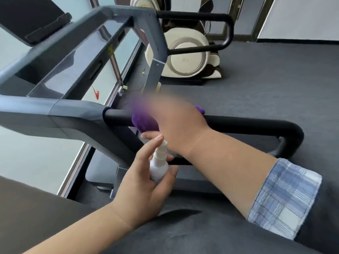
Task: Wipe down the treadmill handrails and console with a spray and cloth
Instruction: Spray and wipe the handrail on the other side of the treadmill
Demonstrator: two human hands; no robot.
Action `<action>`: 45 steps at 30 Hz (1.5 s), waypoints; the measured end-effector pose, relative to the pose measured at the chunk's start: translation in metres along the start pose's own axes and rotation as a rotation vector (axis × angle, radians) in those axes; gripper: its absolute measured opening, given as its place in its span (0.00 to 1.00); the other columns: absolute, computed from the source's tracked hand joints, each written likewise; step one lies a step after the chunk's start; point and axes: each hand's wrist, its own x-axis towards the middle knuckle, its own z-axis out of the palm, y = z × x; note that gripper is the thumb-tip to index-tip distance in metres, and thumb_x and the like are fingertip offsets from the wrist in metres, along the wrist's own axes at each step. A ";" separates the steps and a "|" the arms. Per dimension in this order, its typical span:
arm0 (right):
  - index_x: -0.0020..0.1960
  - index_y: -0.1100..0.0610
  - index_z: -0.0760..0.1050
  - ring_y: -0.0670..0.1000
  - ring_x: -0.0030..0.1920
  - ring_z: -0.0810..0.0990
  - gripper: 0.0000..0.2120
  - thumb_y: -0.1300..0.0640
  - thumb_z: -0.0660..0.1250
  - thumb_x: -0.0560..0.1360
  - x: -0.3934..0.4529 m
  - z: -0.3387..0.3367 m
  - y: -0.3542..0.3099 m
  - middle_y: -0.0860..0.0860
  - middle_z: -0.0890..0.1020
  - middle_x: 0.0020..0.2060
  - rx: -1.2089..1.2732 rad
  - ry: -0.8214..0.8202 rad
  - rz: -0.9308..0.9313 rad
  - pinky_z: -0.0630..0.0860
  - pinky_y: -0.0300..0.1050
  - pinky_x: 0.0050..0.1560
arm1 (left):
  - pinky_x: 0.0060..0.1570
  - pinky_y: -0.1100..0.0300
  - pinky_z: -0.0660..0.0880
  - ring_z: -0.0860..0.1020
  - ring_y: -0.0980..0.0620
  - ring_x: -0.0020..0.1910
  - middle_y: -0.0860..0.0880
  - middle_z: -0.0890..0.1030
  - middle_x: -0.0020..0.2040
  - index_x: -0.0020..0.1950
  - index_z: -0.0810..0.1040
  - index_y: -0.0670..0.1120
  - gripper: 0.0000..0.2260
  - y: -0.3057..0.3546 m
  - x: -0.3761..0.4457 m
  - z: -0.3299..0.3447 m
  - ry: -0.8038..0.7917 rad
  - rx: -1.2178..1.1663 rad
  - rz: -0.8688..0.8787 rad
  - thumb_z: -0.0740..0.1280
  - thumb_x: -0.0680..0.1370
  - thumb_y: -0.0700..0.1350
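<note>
Risk: right hand is motion-blurred on the black foam-padded near handrail, so the fuzzy purple cloth under it could bunch up or slide off the round bar and miss the underside. Small white plastic spray bottle sits just below that wrist; a stray press would wet the forearm.

Pose: right hand wraps the cloth over the rail, thumb beneath. Left hand curls round the bottle, index finger raised beside the nozzle.

No legible text — labels too blurred.
</note>
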 end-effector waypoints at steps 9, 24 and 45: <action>0.74 0.50 0.68 0.59 0.54 0.80 0.37 0.28 0.57 0.73 -0.050 -0.002 0.041 0.54 0.78 0.63 -0.082 0.084 0.164 0.74 0.57 0.54 | 0.53 0.68 0.73 0.80 0.56 0.50 0.53 0.78 0.54 0.73 0.59 0.69 0.30 0.000 -0.008 -0.012 -0.010 0.006 -0.020 0.68 0.77 0.49; 0.80 0.50 0.53 0.61 0.55 0.77 0.40 0.32 0.61 0.76 0.047 0.021 -0.085 0.56 0.71 0.65 -0.138 0.044 -0.044 0.71 0.54 0.52 | 0.50 0.67 0.75 0.81 0.53 0.52 0.46 0.79 0.55 0.72 0.60 0.69 0.31 -0.001 -0.032 -0.046 0.120 0.033 -0.062 0.68 0.75 0.49; 0.77 0.47 0.65 0.57 0.61 0.76 0.37 0.36 0.70 0.72 -0.109 -0.017 0.112 0.52 0.73 0.68 -0.011 0.097 0.149 0.69 0.56 0.63 | 0.44 0.67 0.76 0.80 0.58 0.43 0.55 0.78 0.53 0.73 0.59 0.69 0.30 0.030 0.015 0.086 -0.168 -0.077 0.063 0.68 0.76 0.51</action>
